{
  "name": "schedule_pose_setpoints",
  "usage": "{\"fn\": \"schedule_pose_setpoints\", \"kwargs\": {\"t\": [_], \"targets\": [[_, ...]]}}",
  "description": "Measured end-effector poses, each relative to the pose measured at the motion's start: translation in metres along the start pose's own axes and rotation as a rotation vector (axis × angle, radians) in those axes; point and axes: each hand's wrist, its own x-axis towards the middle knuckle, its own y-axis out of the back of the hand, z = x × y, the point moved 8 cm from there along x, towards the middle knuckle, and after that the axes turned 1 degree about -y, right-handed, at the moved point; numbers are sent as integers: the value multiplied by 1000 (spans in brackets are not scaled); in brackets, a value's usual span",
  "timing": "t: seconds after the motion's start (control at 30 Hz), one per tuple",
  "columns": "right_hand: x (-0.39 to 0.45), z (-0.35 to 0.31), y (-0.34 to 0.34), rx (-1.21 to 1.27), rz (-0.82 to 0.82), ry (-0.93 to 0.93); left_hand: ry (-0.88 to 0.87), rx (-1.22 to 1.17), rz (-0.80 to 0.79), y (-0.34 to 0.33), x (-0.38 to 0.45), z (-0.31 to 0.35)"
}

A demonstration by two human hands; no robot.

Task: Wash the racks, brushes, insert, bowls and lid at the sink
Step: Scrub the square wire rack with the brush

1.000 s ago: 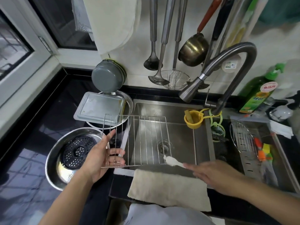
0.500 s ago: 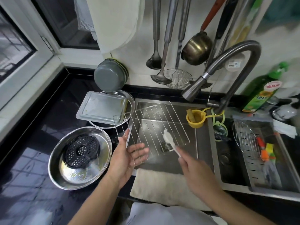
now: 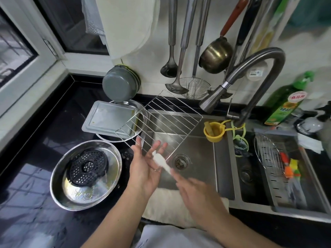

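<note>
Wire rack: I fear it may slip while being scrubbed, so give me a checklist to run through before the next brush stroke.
1. Left hand supports the wire rack at its near corner: ok.
2. Firmness of that grip: cannot tell, fingers look nearly straight.
3. Right hand holds the white brush: ok.
4. Brush head at the rack: ok.
5. Rack over the sink: ok.
6. Water from the faucet: not ok, none visible.

head view: worn on head, wide-angle, single view
facing: forward and down, onto sink and black counter
nearness: close, forearms enter from bottom edge
</note>
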Motion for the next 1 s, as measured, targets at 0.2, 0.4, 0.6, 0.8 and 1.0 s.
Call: {"fn": "schedule_pose_setpoints", "kwargs": {"t": [0.2,0.4,0.6,0.8,1.0], "targets": [[-2,-1,-13,143,-39,121,-41,7,45,8,2,4],[-3,-1,-24,197,-58,144,9,-22,13,14,-1,-2],[28,-26,-8,210,-9,83,36,40,-28,8,-13,-21],[-12,-25,-11,205,-143,114,-22,19,-22,17,6,11],[35,-57,2,33,-58,107,49,44,-24,11,-4,-5]]}}
